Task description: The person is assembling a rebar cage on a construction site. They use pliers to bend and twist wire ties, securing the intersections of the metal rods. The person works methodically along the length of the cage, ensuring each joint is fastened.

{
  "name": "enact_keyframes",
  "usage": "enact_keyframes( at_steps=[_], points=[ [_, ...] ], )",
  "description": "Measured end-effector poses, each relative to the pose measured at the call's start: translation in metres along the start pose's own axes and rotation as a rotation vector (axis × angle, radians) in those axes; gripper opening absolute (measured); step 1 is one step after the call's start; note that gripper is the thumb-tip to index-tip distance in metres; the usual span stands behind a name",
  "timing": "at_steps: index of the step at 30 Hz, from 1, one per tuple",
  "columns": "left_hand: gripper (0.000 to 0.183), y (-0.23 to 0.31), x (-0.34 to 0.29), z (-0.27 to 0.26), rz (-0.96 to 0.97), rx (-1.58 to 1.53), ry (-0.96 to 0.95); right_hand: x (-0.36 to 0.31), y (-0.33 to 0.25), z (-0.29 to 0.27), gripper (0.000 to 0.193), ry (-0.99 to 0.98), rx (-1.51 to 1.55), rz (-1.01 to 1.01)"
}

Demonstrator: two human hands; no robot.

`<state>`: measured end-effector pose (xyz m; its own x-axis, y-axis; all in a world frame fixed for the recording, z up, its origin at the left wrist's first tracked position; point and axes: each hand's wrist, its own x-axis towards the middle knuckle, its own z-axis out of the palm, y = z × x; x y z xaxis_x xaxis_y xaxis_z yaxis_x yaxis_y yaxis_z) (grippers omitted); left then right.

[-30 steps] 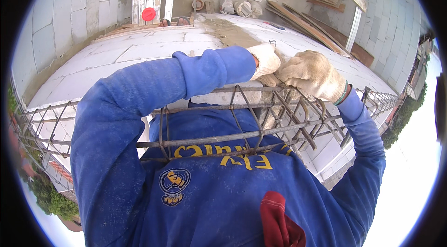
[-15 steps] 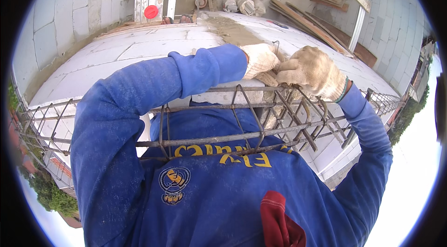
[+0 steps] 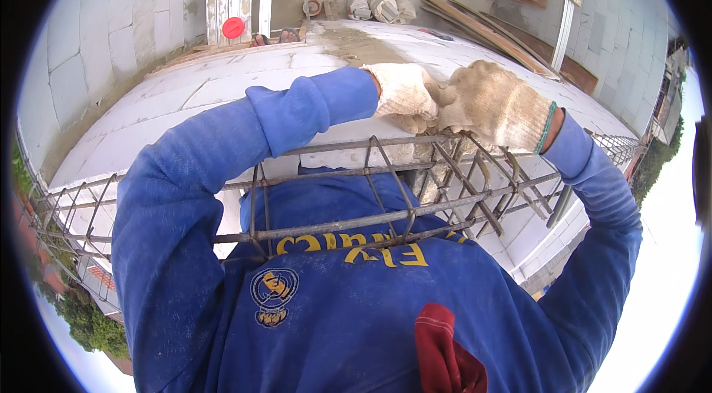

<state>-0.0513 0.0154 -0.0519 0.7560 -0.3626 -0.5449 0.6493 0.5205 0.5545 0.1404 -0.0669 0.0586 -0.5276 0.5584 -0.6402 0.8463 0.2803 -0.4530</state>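
Observation:
Both my hands wear pale, dirty knitted work gloves. They meet at the far side of a rebar cage (image 3: 326,233), a long frame of rusty bars with bent stirrups, which lies across in front of my chest. My left hand (image 3: 408,94) has its fingers curled in toward the right one. My right hand (image 3: 493,105) is closed just above the top bar, where several bars and hooked ends crowd together. Whatever the fingers pinch is hidden by the gloves. Beneath the cage's joint stands a rough concrete stub (image 3: 437,178), partly seen through the bars.
Pale block wall tops (image 3: 222,93) run across beyond the cage, with a mortar patch (image 3: 356,48). Farther down lie planks (image 3: 486,33), sacks (image 3: 386,10) and a red round thing (image 3: 233,27) by white posts. Feet in sandals (image 3: 289,36) show beside them. Block walls (image 3: 111,37) rise at both sides.
My hands have stayed together, and my right hand has turned and shifted slightly. A thin bent wire seen above the gloves before is now out of sight. The view has shifted a little.

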Motion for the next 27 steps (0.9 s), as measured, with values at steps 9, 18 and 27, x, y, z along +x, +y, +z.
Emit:
enact_keyframes(
  at_steps=[9,18,27],
  points=[
    [0.046,-0.016,0.011,-0.005,0.053,-0.150,-0.079,0.017,0.047,0.019,0.032,-0.533,0.897,0.104],
    [0.052,-0.009,0.011,0.003,0.124,-0.023,-0.141,-0.024,0.033,-0.005,0.044,0.057,0.052,0.177],
    [0.044,-0.014,0.018,0.001,0.015,-0.221,-0.140,-0.238,-0.017,-0.009,0.093,0.651,0.198,1.281]
  ],
)
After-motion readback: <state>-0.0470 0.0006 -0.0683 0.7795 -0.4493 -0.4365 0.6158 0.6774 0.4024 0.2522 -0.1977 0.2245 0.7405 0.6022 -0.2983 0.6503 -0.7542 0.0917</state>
